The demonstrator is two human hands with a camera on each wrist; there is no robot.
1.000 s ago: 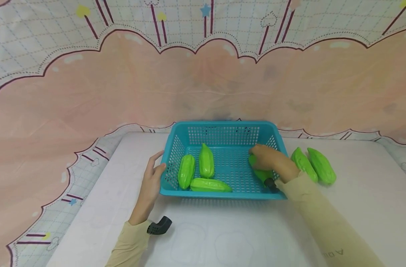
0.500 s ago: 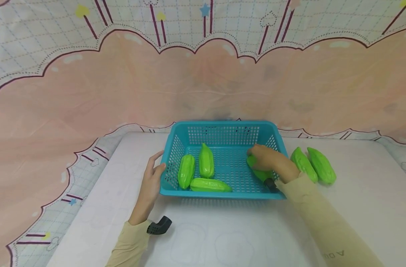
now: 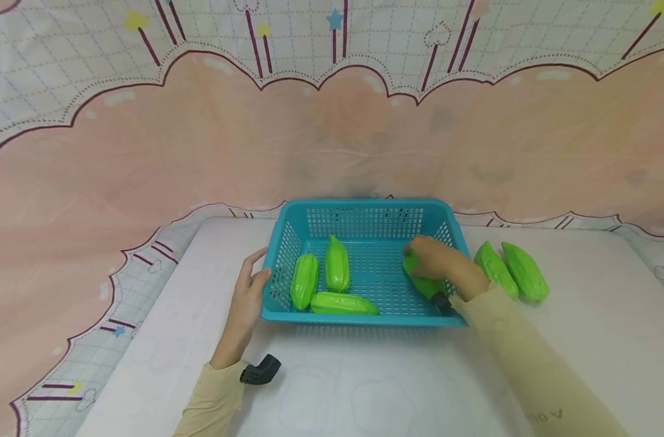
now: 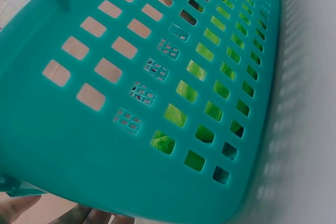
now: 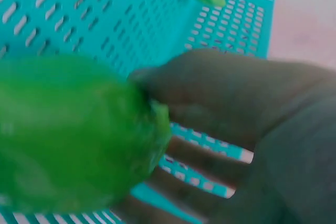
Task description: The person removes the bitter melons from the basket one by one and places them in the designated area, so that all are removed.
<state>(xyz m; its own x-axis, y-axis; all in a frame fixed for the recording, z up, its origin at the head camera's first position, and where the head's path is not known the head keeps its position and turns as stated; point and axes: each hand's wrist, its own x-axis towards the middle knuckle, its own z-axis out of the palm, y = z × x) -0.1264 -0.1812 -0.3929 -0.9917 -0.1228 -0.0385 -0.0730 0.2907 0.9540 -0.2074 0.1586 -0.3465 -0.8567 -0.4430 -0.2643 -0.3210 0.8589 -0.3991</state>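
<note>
In the head view, my right hand (image 3: 433,258) reaches inside the blue basket (image 3: 359,321) at its right end. It grips a green ridged gourd (image 3: 427,286), whose large rounded body (image 5: 68,135) fills the left of the right wrist view. My left hand (image 3: 247,300) rests against the basket's left side, thumb and fingers spread and fairly straight. Only fingertips (image 4: 21,208) show at the bottom of the left wrist view. Inside the basket's left half lie an upright-lying gourd (image 3: 304,282), another gourd (image 3: 337,265) beside it, and a crosswise gourd (image 3: 344,303) in front.
Two more green gourds (image 3: 524,273) lie side by side on the white table (image 3: 343,382), right of the basket. A patterned cloth backdrop (image 3: 337,139) stands behind the table. Black wrist devices (image 3: 261,369) sit at both sleeves.
My right hand has shifted very slightly left inside the basket with the gourd in its grip. The left hand, basket and other gourds stay in place.
</note>
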